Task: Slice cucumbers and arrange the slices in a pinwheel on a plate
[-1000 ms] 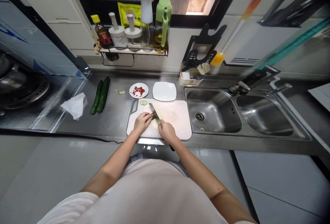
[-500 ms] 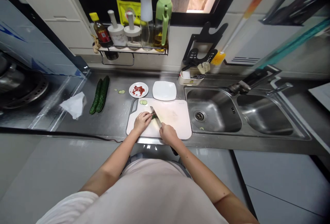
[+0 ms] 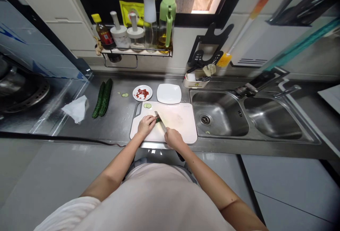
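Note:
My right hand (image 3: 174, 138) is wrapped round the handle of a kitchen knife (image 3: 160, 122). Its blade slants up and left over a white cutting board (image 3: 183, 124). Against the blade's left side, a small dark green piece of cucumber (image 3: 158, 120) shows, mostly covered by fingers. My left hand (image 3: 146, 125) is closed on that piece, fingertips close to the blade. Cut cucumber slices (image 3: 147, 106) lie at the board's upper left. Behind the board stand a small white plate with chopped red pieces (image 3: 142, 93) and a bare square white plate (image 3: 169, 94).
Two whole cucumbers (image 3: 103, 98) and a crumpled white paper (image 3: 76, 108) lie to the left. A double sink (image 3: 220, 114) with a faucet (image 3: 249, 87) is on the right. Bottles and jars fill a wall rack (image 3: 138, 50); a utensil box (image 3: 196, 82) stands below hanging tools.
Almost nothing differs. Both hands stay at the same place on the board, with the knife beside the cucumber piece; the whole view has shifted very slightly.

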A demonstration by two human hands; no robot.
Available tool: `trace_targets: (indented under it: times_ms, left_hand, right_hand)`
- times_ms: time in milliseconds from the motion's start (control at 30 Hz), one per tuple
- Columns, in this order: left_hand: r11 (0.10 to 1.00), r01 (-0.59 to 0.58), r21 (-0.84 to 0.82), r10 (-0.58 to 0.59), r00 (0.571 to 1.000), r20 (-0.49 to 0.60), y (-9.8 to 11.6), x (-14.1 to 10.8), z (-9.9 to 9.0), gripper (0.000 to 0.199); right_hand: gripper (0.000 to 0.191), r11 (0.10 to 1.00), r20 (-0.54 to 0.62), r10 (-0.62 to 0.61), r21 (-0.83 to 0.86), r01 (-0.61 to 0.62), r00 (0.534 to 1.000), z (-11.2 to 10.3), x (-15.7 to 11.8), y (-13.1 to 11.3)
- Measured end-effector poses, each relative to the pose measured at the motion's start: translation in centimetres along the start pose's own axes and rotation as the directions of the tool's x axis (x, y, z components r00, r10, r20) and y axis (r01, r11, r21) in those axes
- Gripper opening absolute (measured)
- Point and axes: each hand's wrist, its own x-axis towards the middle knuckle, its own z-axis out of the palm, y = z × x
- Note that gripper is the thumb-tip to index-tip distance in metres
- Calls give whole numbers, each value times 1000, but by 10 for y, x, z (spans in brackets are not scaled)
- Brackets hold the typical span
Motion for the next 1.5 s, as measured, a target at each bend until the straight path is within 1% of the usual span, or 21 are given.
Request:
trace_targets:
  times_ms: [333, 433, 567, 667, 800, 1033, 1333, 1500]
  left_hand:
    - [1000, -6, 4, 6, 1000, 8, 1, 0, 0, 22]
    - [1000, 8, 4, -8, 1000, 8, 1, 1, 0, 22]
    - [1000, 20, -3, -20, 1000, 16, 2, 1, -1, 23]
    - [1000, 19, -11, -19, 1000, 17, 2, 2, -2, 23]
    - [1000, 21, -20, -21, 1000, 13, 3, 2, -3, 22]
    - [1000, 17, -10, -17, 1000, 16, 3, 2, -3, 22]
    - [999, 19, -26, -19, 1000, 8, 5, 2, -4, 22]
    - [999, 23, -22, -23, 1000, 14, 4, 2, -3, 22]
  right_hand:
    - [28, 1000, -14, -18, 17, 19, 1000, -10, 14, -12]
    - [29, 1000, 0, -11, 14, 11, 1000, -7, 12, -11]
    - [28, 1000, 31, 0, 1, 0, 1000, 1, 1, -2]
    - [27, 1000, 33, 11, -11, -11, 999, 5, -3, 2]
    - [26, 1000, 17, -11, -4, 11, 1000, 2, 3, -1]
    - [29, 1000, 22, -9, 11, 9, 1000, -6, 18, -12]
    - [26, 1000, 45, 1, -3, 0, 999, 7, 3, 0]
    - [24, 1000, 37, -10, -6, 10, 999, 6, 5, 0]
